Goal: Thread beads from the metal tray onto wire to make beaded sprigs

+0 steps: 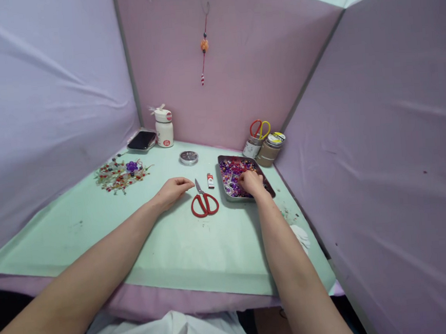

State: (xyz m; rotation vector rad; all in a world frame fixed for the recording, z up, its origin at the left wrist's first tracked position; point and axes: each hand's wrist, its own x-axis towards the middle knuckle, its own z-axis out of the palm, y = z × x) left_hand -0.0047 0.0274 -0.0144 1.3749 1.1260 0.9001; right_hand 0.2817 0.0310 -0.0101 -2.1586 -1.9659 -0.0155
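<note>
We've got glossy beads [230, 172], smooth metal tray [236, 199], metal scissor blades [198, 186], plastic-looking grips [206, 203], matt creased cloth walls [377, 124].

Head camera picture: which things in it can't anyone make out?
All in the head view:
Right hand: its own curl hides whether it holds anything.
Left hand: anything between the fingertips is too small to tell.
Bead tray: the right hand covers part.
White discs: partly behind the right forearm.
Red and yellow handles: the can hides what's below.
</note>
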